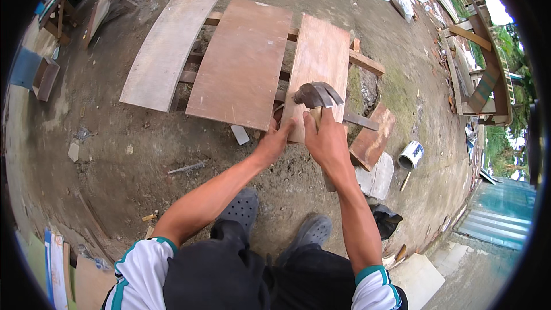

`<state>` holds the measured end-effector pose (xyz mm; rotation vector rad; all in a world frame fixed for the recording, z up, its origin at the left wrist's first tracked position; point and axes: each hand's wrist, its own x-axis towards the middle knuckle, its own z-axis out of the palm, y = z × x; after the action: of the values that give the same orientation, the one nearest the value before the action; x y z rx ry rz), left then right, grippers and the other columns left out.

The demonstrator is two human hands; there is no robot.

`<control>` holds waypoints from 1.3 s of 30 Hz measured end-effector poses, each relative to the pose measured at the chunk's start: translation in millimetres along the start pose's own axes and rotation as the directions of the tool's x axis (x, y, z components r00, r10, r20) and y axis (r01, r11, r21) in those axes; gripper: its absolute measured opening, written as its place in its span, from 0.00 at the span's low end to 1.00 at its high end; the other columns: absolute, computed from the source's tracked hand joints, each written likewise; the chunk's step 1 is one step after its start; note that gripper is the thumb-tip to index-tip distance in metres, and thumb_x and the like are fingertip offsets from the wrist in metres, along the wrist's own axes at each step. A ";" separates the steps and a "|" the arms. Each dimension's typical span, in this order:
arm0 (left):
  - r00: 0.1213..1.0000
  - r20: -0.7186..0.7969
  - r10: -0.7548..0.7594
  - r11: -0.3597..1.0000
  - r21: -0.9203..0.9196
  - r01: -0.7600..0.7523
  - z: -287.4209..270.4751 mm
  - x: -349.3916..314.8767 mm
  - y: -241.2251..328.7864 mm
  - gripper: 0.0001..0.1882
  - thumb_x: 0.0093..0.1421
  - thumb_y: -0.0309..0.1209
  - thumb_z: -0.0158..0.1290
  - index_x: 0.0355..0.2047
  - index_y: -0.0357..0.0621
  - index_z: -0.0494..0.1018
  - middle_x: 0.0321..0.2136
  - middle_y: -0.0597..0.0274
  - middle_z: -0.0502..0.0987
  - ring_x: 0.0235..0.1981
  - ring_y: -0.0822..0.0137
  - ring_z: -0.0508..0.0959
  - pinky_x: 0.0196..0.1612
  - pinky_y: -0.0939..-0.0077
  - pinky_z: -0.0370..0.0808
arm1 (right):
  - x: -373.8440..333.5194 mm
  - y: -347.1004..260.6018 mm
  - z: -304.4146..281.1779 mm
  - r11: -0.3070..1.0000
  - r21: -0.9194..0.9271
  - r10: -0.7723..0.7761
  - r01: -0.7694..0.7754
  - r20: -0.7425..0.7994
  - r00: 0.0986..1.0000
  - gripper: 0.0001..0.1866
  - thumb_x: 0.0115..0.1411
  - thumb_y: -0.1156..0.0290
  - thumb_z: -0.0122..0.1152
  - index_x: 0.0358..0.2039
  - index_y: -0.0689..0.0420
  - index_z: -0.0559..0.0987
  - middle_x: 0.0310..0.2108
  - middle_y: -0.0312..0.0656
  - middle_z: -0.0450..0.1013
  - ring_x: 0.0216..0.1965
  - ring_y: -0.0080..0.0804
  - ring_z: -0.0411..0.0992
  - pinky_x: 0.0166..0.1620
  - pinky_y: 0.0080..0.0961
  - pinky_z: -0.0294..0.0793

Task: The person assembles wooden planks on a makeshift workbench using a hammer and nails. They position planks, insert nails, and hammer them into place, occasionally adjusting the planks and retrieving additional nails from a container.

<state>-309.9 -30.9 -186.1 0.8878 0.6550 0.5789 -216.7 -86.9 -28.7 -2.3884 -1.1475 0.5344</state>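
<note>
My right hand (325, 142) is closed round the wooden handle of a claw hammer (317, 95). The hammer's dark metal head lies over the lower part of a narrow pale wooden board (319, 51); whether it touches the wood I cannot tell. At that board's near left corner, my left hand (274, 139) grips the edge, thumb on top and fingers partly hidden. Left of it lies a wider reddish-brown panel (241, 63), then a greyish panel (167, 51). All three rest across wooden battens (366, 63).
Right of the boards lie a short reddish plank (373, 138), a pale flat piece (376, 177) and a tipped paint can (410, 155) with a stick. A thin pointed object (187, 167) is on the dirt at left. Wooden frames (482, 63) stand far right, with more timber (103, 8) far left.
</note>
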 end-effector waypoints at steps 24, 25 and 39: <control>0.999 -0.026 0.036 0.999 0.016 -0.035 -2.9 5.6 -5.5 0.42 0.69 0.44 0.56 0.72 0.44 0.45 0.65 0.58 0.64 0.62 0.67 0.69 0.58 0.65 0.76 | 9.9 -11.0 -18.7 0.998 -0.014 -0.059 0.060 0.036 0.998 0.25 0.69 0.62 0.56 0.56 0.70 0.67 0.26 0.68 0.76 0.31 0.71 0.76 0.33 0.56 0.74; 0.999 -0.028 0.034 0.999 -0.038 -0.035 -1.9 4.6 -1.7 0.41 0.69 0.44 0.55 0.72 0.45 0.45 0.65 0.58 0.64 0.62 0.67 0.70 0.56 0.64 0.77 | 4.4 -15.6 -21.1 0.994 0.012 -0.106 0.106 -0.012 0.994 0.25 0.69 0.63 0.56 0.57 0.69 0.67 0.26 0.67 0.76 0.31 0.70 0.76 0.34 0.56 0.73; 0.996 0.035 0.085 0.996 -0.025 -0.084 1.3 -19.1 26.9 0.45 0.68 0.48 0.57 0.74 0.46 0.43 0.69 0.55 0.60 0.64 0.62 0.68 0.63 0.56 0.72 | 14.6 21.3 -8.4 0.998 0.049 0.041 -0.041 0.010 0.999 0.23 0.68 0.58 0.57 0.50 0.68 0.73 0.33 0.70 0.77 0.39 0.72 0.75 0.43 0.55 0.73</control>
<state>-326.6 -31.2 -157.7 0.9052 0.5792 0.6436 -190.5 -89.0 -35.3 -2.3741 -1.0792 0.5812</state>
